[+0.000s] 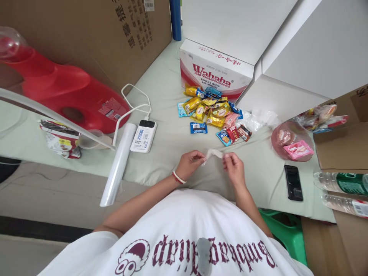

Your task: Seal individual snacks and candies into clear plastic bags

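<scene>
A thin strip of crumpled, translucent white plastic (214, 153) is stretched between my two hands, just above the table's front part. It looks like a small plastic bag, though its exact kind is unclear. My left hand (190, 164) pinches one end with thumb and fingers; a beaded bracelet is on that wrist. The other end is pinched in my right hand (234, 167). Beyond them lies a heap of wrapped snacks (214, 111) in yellow, blue and red packets. Beside the heap, on its right, rests a clump of clear plastic bags (260, 120).
A Wahaha carton (215, 73) stands behind the snacks. Left are a power bank (144, 136) with a white cable, a plastic roll (118, 165) and a large red jug (69, 92). Right are a pink bowl (276, 143) with packets, a phone (293, 183) and bottles (345, 182).
</scene>
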